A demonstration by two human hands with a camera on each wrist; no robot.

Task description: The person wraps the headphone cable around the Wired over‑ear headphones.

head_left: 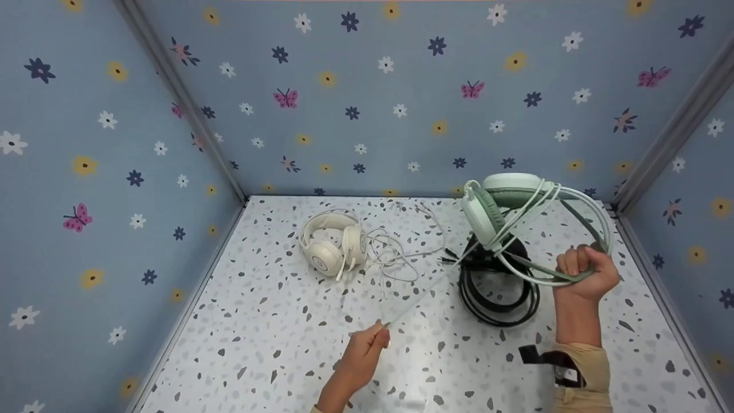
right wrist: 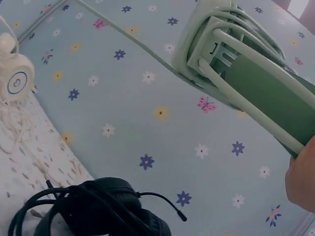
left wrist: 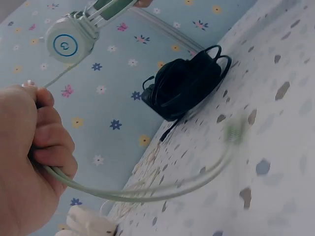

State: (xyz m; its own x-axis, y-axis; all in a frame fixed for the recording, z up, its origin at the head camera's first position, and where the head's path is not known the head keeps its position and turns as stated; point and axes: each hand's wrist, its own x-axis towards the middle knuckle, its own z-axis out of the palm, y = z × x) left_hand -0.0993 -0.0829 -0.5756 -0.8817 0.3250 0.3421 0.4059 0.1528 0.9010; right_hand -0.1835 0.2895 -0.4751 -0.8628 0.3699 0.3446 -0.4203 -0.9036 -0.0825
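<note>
My right hand (head_left: 588, 272) grips the headband of a pair of pale green and white headphones (head_left: 479, 218), held up above the table's right side. Their cable is wound several times around the ear cups and band, as the right wrist view shows on the green headband (right wrist: 268, 91). From the ear cups the cable (head_left: 421, 295) runs taut down to my left hand (head_left: 361, 353), whose fingers curl round it. In the left wrist view a doubled length of cable (left wrist: 133, 197) loops out below that fist, its plug end (left wrist: 235, 132) blurred.
Black headphones (head_left: 487, 263) with a coiled cable and a boom mic (right wrist: 162, 200) lie beneath the green pair. Cream-white headphones (head_left: 324, 258) rest left of centre, their loose white cable (head_left: 395, 258) tangled beside them. Flower-patterned walls (head_left: 367, 132) enclose the speckled table (head_left: 258, 338).
</note>
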